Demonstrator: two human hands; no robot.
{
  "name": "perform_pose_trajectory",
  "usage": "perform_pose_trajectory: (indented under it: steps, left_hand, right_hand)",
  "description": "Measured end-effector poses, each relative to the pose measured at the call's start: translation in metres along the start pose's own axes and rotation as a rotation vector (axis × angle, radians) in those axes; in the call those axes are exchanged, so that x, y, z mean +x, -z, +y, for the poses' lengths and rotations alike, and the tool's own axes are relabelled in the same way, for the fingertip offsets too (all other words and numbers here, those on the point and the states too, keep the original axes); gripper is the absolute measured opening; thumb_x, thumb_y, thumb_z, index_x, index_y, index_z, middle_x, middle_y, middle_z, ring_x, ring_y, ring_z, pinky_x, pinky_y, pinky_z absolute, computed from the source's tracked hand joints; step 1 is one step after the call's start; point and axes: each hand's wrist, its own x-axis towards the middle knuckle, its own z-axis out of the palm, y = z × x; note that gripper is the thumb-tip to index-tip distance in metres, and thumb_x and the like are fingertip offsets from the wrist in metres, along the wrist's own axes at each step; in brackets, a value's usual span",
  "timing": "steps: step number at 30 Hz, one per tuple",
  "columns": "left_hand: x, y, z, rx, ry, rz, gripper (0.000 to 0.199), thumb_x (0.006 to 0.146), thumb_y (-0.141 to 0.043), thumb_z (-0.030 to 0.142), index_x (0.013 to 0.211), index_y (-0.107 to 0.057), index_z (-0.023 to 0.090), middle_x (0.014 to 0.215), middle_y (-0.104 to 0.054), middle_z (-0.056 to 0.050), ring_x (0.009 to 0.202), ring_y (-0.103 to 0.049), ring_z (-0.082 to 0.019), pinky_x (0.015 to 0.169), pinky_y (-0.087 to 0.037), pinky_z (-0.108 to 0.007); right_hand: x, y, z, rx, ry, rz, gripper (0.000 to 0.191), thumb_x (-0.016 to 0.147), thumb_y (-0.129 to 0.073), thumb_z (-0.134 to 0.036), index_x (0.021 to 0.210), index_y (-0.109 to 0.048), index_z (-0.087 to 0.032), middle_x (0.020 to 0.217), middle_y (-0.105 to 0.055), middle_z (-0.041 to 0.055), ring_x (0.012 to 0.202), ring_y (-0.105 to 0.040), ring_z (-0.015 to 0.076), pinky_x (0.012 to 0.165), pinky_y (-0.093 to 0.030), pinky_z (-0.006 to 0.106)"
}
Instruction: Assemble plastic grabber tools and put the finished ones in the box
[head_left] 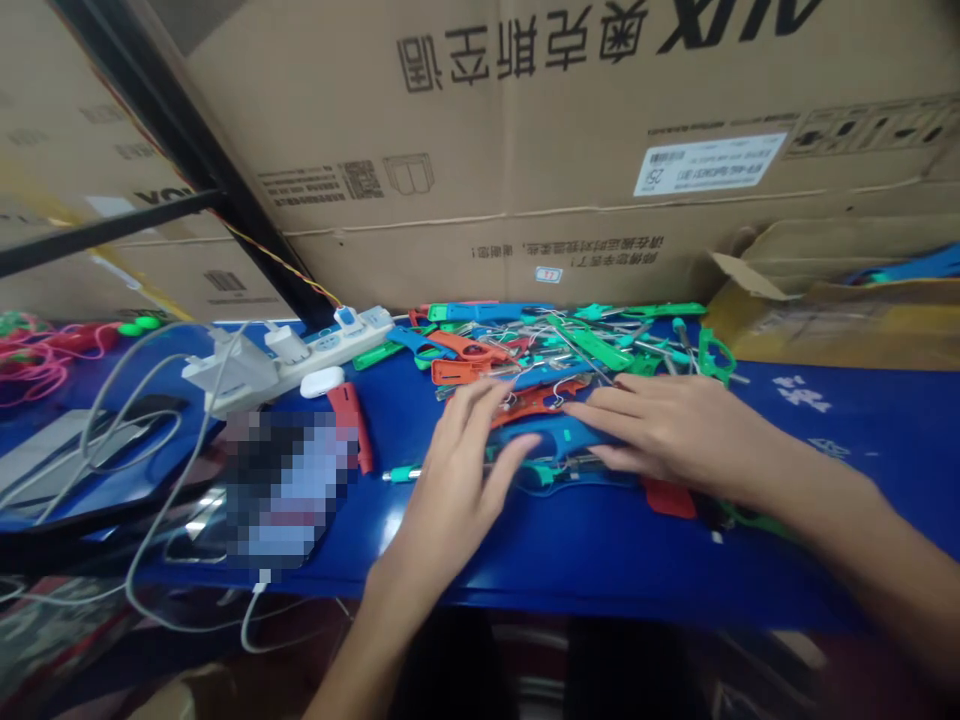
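Observation:
My left hand (466,455) reaches over the left end of a heap of plastic handle shells, fingers stretched and thumb apart. Its thumb is close to the left end of a blue handle shell (559,437). From the right, my right hand (660,425) has its fingers and thumb about that shell's other end; the grip is partly hidden. An orange-red handle shell (529,405) with thin white wires lies just behind. In front is a teal-tipped metal rod (403,473), partly under my left hand. A red piece (670,497) shows below my right hand.
Behind my hands spreads a pile of green, blue and orange shells and metal rods (592,340). A power strip (330,350), white cables, a phone (292,490) and a red shell (349,425) lie left. Large cardboard (465,150) stands behind; an open carton (795,310) sits right.

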Motion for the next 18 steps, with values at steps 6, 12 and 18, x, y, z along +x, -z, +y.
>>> perform_pose_trajectory:
  steps: [6, 12, 18]
  left_hand:
    - [-0.034, 0.001, -0.012, 0.228, -0.09, -0.141, 0.034, 0.099, -0.06, 0.032, 0.132, -0.056, 0.025, 0.138, -0.056, -0.009, 0.126, -0.048, -0.029, 0.102, -0.044, -0.047]
    - [-0.029, -0.005, -0.013, 0.268, -0.097, -0.217, 0.024, 0.097, -0.061, 0.038, 0.117, -0.062, 0.025, 0.135, -0.059, -0.007, 0.127, -0.046, -0.03, 0.103, -0.041, -0.049]
    - [-0.03, -0.006, -0.016, 0.251, -0.076, -0.187, 0.022, 0.095, -0.065, 0.039, 0.11, -0.063, 0.024, 0.132, -0.06, -0.007, 0.129, -0.045, -0.029, 0.103, -0.042, -0.048]
  right_hand:
    - [-0.02, -0.001, 0.033, 0.063, -0.138, -0.027, 0.044, 0.105, -0.038, -0.046, 0.123, -0.067, -0.019, 0.108, -0.074, 0.0096, 0.089, -0.07, 0.024, 0.064, -0.048, 0.034]
    - [-0.019, 0.004, 0.036, 0.115, -0.212, -0.091, 0.049, 0.104, -0.037, -0.052, 0.124, -0.066, -0.017, 0.106, -0.074, 0.0104, 0.089, -0.071, 0.0254, 0.067, -0.051, 0.035]
    - [-0.012, 0.005, 0.029, 0.263, -0.257, -0.138, 0.047, 0.101, -0.044, -0.052, 0.125, -0.068, -0.02, 0.108, -0.073, 0.0105, 0.091, -0.07, 0.0268, 0.07, -0.052, 0.038]
